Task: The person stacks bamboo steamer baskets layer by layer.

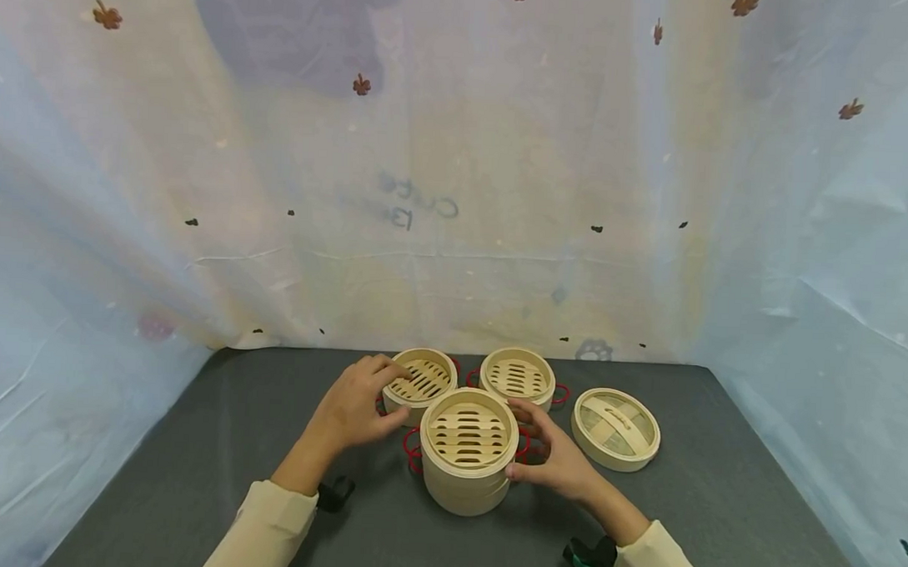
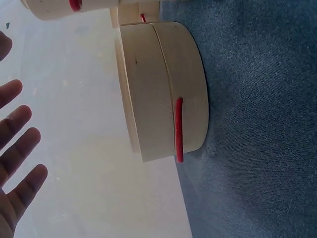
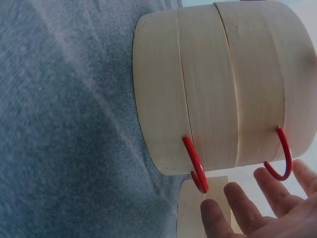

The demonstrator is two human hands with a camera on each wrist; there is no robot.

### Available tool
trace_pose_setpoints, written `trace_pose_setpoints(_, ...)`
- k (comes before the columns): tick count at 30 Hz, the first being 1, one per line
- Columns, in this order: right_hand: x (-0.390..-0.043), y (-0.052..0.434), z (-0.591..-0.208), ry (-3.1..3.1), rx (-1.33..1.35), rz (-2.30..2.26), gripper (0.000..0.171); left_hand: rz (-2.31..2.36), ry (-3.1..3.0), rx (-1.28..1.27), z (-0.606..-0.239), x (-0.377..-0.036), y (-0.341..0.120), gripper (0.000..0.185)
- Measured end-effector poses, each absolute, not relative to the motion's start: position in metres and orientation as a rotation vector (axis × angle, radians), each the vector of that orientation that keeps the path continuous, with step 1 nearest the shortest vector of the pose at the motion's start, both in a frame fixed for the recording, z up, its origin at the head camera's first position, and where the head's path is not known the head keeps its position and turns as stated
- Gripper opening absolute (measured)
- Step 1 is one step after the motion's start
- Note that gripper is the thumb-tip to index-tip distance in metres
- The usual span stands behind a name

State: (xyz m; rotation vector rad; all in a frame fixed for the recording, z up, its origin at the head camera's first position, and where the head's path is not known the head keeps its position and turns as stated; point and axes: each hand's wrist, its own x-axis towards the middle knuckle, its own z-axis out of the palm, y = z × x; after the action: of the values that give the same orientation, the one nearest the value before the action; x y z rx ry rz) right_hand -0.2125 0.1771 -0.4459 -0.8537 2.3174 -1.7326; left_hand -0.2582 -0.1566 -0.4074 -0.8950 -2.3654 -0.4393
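Observation:
A stack of two bamboo steamer baskets (image 1: 468,484) with red handles stands at the front middle. My right hand (image 1: 560,461) is at the stack's right side, thumb near its wall. In the right wrist view its extended fingers (image 3: 242,206) lie beside the red handles; whether they touch is unclear. My left hand (image 1: 354,407) hovers by the back left steamer basket (image 1: 421,378), fingers spread. The left wrist view shows those fingers (image 2: 22,148) apart from a single basket (image 2: 158,89). Neither hand holds anything.
Another slatted steamer basket (image 1: 518,377) sits at the back right, behind the stack. A round woven bamboo lid (image 1: 616,429) with a strap handle lies to the right. Grey cloth covers the table (image 1: 717,493), and a pale patterned sheet (image 1: 503,177) hangs around it.

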Motion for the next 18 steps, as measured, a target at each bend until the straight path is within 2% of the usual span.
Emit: trace_pose_setpoints(18, -0.213, 0.177, -0.448, 2.311, -0.855, -1.731, 0.085, -0.469, -2.482, -0.881, -0.418, -0.275, -0.150, 0.039)
